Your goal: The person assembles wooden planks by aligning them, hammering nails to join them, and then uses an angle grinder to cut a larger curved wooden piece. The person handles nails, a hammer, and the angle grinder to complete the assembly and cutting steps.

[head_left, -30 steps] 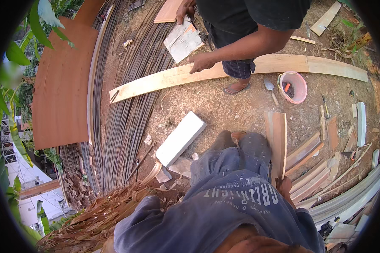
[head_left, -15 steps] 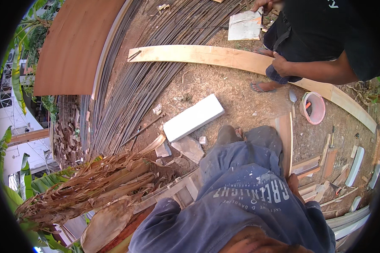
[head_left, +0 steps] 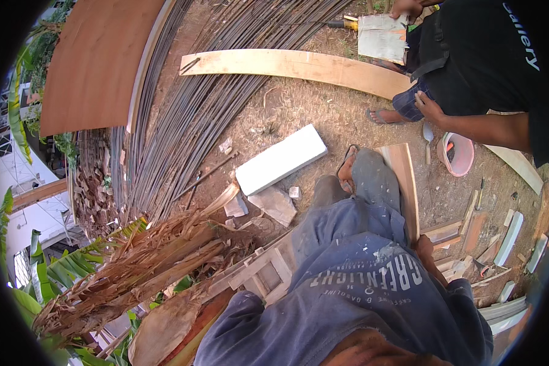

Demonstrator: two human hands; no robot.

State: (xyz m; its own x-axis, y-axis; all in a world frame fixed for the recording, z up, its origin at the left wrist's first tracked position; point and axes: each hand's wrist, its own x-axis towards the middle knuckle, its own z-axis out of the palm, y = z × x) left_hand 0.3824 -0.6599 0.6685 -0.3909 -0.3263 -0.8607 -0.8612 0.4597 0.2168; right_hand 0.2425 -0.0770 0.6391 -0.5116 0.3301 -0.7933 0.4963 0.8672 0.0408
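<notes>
At my right side, my right hand (head_left: 424,248) is closed at the lower end of a long wooden board (head_left: 401,177). The board runs forward beside my right leg, its far end past my knee; the fingers are partly hidden behind it. My left arm shows only as a grey-blue sleeve (head_left: 241,305), and the hand at its end is out of sight. Ahead and to the left of my feet, a white rectangular block (head_left: 282,160) lies on the ground beside broken flat stone pieces (head_left: 273,205).
A co-worker (head_left: 470,67) in black stands at far right, holding a flat pale panel (head_left: 382,38). A long curved plank (head_left: 287,63) crosses ahead. Steel rods (head_left: 189,116), a brown sheet (head_left: 100,67), dry leaves (head_left: 140,268), a pink bucket (head_left: 456,155), a trowel (head_left: 428,137) and wood offcuts (head_left: 476,232) lie around.
My foot and right leg have come forward, and the board's far end has swung forward and slightly left. The co-worker has shifted right with the panel, one hand lifting off the knee.
</notes>
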